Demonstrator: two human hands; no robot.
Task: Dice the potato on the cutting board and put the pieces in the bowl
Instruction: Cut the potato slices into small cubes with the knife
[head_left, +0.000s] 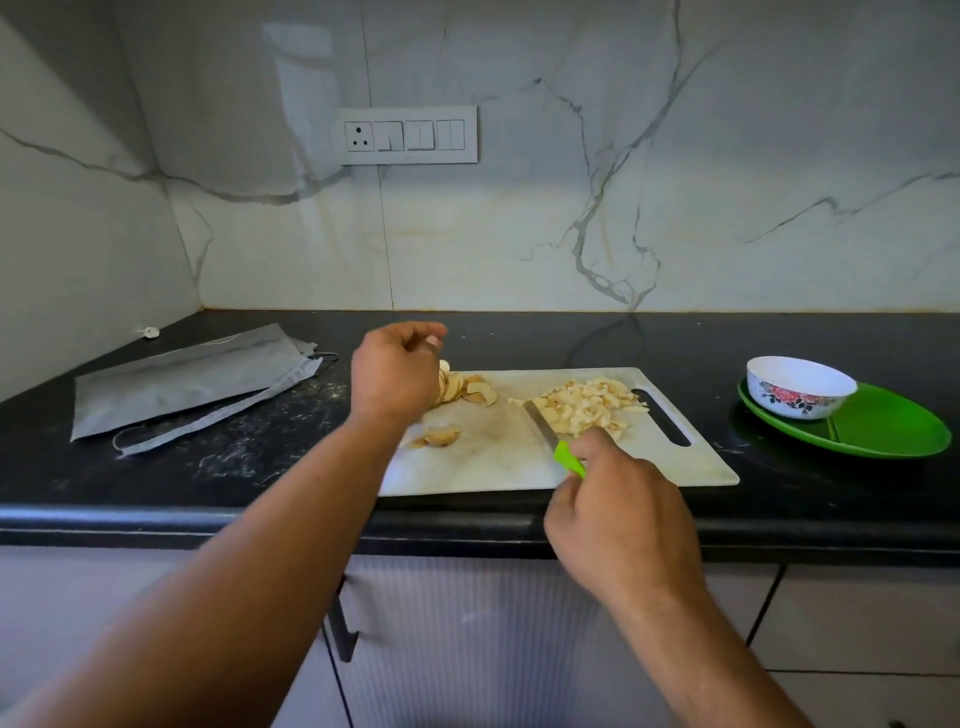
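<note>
White plastic cutting board (519, 462) carries the work. Right hand (618, 525) grips the green-handled knife (553, 439), fingers curled round the handle, blade tip against the diced potato pile (589, 402) just beyond them. Left hand (395, 371) hovers, fingers loosely curled on nothing, potato slices (467, 387) just right of them. Well right of both, the floral bowl (797, 387) sits on a green plate (883, 431).

R hand (618, 525) grips knife (550, 435) by diced potato (587, 405).
</note>
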